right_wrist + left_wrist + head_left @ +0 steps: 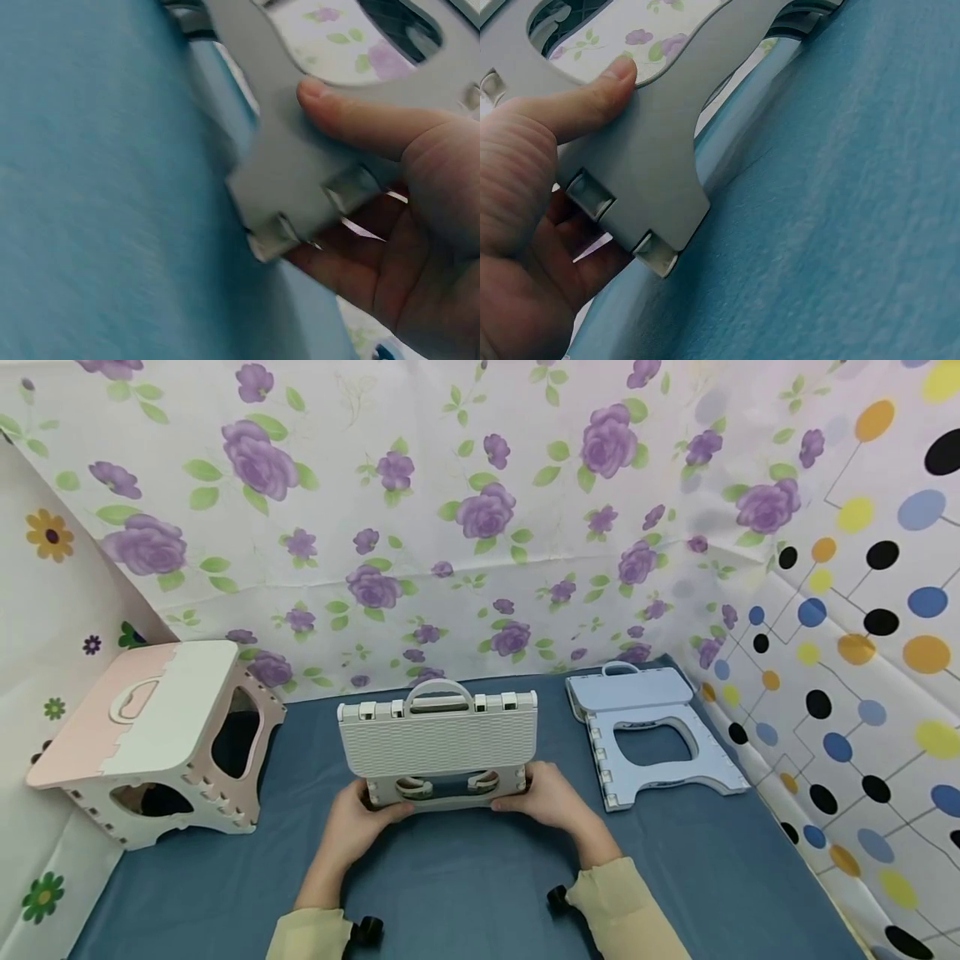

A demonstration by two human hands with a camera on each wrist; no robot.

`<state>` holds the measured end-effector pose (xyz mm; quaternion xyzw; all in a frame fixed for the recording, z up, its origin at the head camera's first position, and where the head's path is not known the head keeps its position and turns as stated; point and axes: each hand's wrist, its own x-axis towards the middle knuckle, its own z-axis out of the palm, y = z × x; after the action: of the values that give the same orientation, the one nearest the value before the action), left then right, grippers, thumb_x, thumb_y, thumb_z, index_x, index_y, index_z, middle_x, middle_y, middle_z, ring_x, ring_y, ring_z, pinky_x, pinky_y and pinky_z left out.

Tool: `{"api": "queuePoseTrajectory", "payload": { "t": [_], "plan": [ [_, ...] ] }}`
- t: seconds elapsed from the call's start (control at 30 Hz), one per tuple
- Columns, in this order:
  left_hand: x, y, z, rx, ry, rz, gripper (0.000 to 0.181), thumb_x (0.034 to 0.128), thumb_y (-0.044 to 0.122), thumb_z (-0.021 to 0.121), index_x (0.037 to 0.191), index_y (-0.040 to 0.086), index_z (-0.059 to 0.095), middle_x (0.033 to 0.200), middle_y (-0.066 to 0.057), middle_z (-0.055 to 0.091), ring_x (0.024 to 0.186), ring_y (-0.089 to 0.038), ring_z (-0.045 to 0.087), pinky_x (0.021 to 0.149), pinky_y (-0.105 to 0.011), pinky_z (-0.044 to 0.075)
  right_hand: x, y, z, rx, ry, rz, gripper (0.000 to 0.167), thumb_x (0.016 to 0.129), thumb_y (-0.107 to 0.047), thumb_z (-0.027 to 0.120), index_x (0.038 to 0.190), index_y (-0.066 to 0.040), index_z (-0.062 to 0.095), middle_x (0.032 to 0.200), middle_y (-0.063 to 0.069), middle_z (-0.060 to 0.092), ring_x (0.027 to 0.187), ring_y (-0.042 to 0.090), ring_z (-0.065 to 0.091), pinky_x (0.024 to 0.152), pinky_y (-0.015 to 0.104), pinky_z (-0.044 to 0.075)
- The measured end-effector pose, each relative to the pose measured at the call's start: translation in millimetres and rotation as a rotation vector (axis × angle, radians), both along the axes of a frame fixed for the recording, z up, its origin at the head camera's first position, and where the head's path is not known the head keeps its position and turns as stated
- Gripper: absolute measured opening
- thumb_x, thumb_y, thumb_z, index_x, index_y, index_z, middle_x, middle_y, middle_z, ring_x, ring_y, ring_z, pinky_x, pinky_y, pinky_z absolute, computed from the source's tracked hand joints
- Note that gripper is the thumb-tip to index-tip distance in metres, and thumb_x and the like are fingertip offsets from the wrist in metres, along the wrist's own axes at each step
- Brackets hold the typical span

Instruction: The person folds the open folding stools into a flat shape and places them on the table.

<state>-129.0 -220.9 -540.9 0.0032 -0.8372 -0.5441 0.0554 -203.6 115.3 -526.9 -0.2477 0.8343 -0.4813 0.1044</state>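
Observation:
A whitish folding step stool [442,743] with a carry handle [438,687] stands in the middle, its textured top folded and facing me. My left hand [356,827] grips its lower left side. On the opposite side my right hand [555,802] holds it the same way. In the left wrist view the thumb lies on the front of a grey-looking leg panel [652,142], fingers behind. The right wrist view shows the matching leg panel [289,165] pinched between thumb and fingers. The stool's rear is hidden in the head view.
At the left stands an unfolded pink-and-white step stool [168,710]. A light blue step stool [637,689] lies folded flat at the right. Blue cloth [465,893] covers the table. Flowered sheeting [420,568] hangs behind, and dotted sheeting [862,693] closes the right side.

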Motion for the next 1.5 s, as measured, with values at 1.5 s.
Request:
{"api": "queuePoseTrajectory", "payload": {
  "t": [1.5],
  "plan": [
    [-3.3, -1.1, -2.7, 0.099, -0.017, 0.004, 0.066, 0.0959, 0.012, 0.083, 0.154, 0.019, 0.053, 0.146, -0.011, 0.062, 0.134, -0.031, 0.06, 0.103, -0.051, 0.052, -7.5, 5, -14.8, 0.082, 0.002, -0.188, 0.055, 0.09, -0.034, 0.09, 0.141, -0.025, 0.069, 0.125, -0.005, 0.074, 0.114, 0.018, 0.068, 0.099, 0.05, 0.053]
  ]
}}
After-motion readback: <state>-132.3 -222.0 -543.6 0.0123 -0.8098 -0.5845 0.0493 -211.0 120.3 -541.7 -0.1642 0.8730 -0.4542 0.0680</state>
